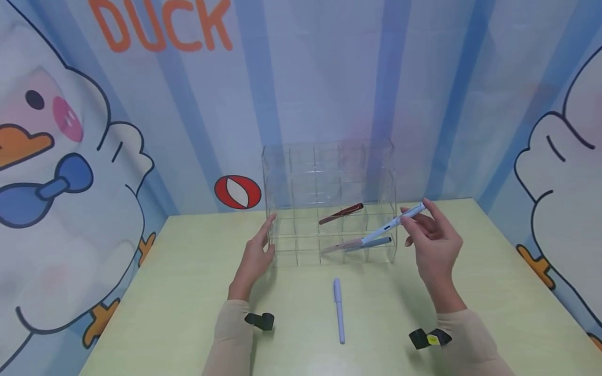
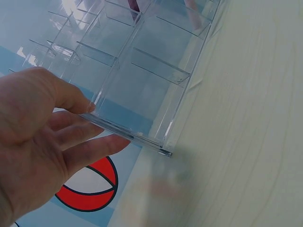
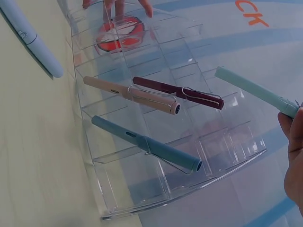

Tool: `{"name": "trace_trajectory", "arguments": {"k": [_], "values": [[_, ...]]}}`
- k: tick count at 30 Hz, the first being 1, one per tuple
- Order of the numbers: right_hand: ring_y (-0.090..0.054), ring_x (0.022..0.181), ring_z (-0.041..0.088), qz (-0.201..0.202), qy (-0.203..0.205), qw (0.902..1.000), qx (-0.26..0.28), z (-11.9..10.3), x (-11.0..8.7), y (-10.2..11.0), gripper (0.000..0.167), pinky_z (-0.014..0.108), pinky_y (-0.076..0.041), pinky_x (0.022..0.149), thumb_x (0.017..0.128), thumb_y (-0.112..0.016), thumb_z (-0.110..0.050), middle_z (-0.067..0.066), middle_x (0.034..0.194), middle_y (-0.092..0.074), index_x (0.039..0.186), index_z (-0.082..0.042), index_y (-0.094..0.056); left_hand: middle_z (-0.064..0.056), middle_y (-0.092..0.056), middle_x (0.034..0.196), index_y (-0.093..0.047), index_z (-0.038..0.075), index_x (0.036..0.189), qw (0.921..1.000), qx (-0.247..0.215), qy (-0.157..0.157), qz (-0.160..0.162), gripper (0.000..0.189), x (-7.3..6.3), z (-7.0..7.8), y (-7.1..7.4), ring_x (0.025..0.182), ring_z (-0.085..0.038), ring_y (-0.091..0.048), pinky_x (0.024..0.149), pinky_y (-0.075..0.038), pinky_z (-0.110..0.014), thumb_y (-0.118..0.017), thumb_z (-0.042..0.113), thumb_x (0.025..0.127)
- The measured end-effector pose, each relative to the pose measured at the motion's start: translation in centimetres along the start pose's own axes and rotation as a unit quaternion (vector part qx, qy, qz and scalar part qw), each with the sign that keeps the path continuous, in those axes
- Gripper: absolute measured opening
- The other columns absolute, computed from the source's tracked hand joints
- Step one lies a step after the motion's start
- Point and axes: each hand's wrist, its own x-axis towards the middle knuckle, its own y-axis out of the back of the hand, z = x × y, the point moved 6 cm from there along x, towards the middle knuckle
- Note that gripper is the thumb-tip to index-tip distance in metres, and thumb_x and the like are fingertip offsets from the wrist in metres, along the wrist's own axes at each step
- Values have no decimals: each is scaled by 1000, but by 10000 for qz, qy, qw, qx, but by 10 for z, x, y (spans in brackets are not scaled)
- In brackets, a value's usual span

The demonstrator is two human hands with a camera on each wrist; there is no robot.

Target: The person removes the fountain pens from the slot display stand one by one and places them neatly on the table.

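Observation:
My left hand (image 1: 253, 260) grips the left side wall of a clear divided pen organizer (image 2: 125, 130), thumb on the inner face and fingers outside. My right hand (image 1: 436, 249) pinches a light blue pen (image 1: 394, 225) by one end, beyond the organizer's right side. That pen slants down toward the compartments; the right wrist view puts its free end apart from the other pens. Lying in the organizer are a dark red pen (image 3: 177, 92), a pinkish-beige pen (image 3: 130, 94) and a blue-grey pen (image 3: 147, 144), their clips showing.
A capped lavender pen (image 1: 339, 313) lies on the pale wooden table (image 1: 301, 339) in front of the organizer, between the forearms. Behind stands a blue striped backdrop (image 1: 320, 78) with duck drawings at both sides. Each sleeve carries a dark wrist device (image 1: 430, 339).

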Motion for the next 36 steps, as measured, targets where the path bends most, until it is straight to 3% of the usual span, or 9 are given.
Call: {"name": "trace_trajectory", "arguments": {"k": [17, 25, 30, 36], "values": [[-74, 79, 14, -267, -80, 9978, -609, 1, -13, -5, 47, 18, -50, 46, 82, -74, 12, 10, 100, -76, 128, 4, -65, -8, -31, 161, -27, 32, 159, 10000, -39, -34, 6, 79, 0, 2, 1, 139, -38, -42, 110, -40, -47, -55, -6, 96], [-74, 79, 16, -648, -376, 9966, -346, 12, -20, -12, 50, 21, -55, 50, 82, -75, 12, 12, 99, -76, 130, 6, -63, -8, -31, 161, -28, 30, 159, 9999, -78, -111, 4, 77, 0, 1, 2, 139, -37, -41, 111, -40, -46, -54, -6, 96], [-74, 78, 14, -1030, -668, 9896, -752, 22, -25, -17, 49, 23, -58, 55, 84, -73, 11, 7, 100, -76, 131, 2, -63, -8, -31, 161, -27, 31, 159, 10000, -61, -69, 2, 78, -1, 0, 2, 140, -36, -41, 111, -40, -46, -54, -6, 96], [-73, 74, 11, -1539, -889, 9728, -1488, 28, -30, -23, 47, 25, -59, 56, 85, -74, 7, 4, 98, -76, 130, 0, -65, -10, -31, 161, -27, 28, 160, 9999, -75, -134, -6, 77, 0, 1, 2, 140, -36, -40, 111, -40, -46, -54, -7, 96]]}}
